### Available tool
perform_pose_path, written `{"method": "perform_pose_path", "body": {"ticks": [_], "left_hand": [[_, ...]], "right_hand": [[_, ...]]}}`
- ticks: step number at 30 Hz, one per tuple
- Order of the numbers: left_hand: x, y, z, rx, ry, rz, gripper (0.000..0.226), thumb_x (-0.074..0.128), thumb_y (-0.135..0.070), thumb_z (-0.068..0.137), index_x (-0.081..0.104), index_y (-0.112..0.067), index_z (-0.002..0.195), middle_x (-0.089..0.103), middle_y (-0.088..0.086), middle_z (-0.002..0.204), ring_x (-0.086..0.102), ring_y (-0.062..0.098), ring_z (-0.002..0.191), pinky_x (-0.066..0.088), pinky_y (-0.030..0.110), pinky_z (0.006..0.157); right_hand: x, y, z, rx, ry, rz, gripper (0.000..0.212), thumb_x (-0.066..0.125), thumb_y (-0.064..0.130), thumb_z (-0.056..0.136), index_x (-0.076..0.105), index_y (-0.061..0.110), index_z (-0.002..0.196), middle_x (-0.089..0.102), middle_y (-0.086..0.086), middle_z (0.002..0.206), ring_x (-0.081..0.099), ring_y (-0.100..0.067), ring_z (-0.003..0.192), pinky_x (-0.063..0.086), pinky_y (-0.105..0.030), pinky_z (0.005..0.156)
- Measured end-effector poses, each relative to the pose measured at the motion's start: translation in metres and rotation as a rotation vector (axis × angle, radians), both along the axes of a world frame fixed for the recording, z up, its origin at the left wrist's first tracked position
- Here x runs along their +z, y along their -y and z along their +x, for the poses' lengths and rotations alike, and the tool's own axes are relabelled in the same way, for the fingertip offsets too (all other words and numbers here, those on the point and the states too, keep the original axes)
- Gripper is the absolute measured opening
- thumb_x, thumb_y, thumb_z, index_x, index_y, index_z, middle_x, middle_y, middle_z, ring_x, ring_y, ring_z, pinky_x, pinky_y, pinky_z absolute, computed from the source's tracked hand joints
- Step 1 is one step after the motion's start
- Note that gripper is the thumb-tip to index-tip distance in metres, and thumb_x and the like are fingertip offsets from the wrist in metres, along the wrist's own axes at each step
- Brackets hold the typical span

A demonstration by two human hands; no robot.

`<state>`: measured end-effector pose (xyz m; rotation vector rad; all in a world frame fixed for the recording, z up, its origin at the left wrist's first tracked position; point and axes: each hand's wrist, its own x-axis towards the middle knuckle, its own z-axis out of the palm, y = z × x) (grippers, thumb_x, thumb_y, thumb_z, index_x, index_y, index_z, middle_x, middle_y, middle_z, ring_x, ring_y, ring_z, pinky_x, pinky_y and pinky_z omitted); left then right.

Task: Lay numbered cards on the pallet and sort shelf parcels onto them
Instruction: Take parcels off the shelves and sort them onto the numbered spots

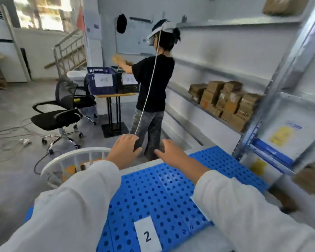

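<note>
Left hand [125,150] hovers empty, fingers relaxed; right hand [173,154] likewise, above pallet [153,193].

The blue pallet [153,193] shows bare perforated top between card 2 [147,235] and its far edge, open from above. To the right, a steel upright [273,99] stands between the pallet and the parcels [224,100]. Open air lies above that stack, under the next board of the shelf [225,71]. A second person [153,84] stands in the aisle just past the pallet, beside the shelf. A white wire basket [75,157] sits at the pallet's left edge, with an office chair [62,113] farther off.
</note>
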<state>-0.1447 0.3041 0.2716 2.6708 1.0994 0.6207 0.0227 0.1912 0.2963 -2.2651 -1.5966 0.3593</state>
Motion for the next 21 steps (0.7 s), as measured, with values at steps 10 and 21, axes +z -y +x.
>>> {"method": "perform_pose_path", "body": {"ticks": [10, 21], "left_hand": [[0.030, 0.187, 0.105, -0.379, -0.066, -0.009, 0.055, 0.049, -0.043, 0.096, 0.043, -0.009, 0.139, 0.046, 0.007, 0.141, 0.039, 0.022, 0.131, 0.029, 0.032, 0.109], [0.029, 0.402, 0.156, -0.799, -0.093, 0.037, 0.058, 0.049, -0.041, 0.096, 0.037, -0.012, 0.145, 0.038, 0.004, 0.150, 0.029, 0.020, 0.139, 0.021, 0.031, 0.114]], "right_hand": [[0.007, 0.222, 0.063, -0.327, 0.055, -0.074, 0.077, 0.046, 0.049, 0.097, 0.014, 0.007, 0.153, 0.020, -0.013, 0.158, 0.035, -0.030, 0.138, 0.036, -0.042, 0.110], [0.005, 0.485, 0.042, -0.725, -0.025, -0.020, 0.045, 0.055, 0.034, 0.092, 0.049, 0.009, 0.128, 0.051, -0.012, 0.125, 0.049, -0.033, 0.122, 0.043, -0.041, 0.100]]}}
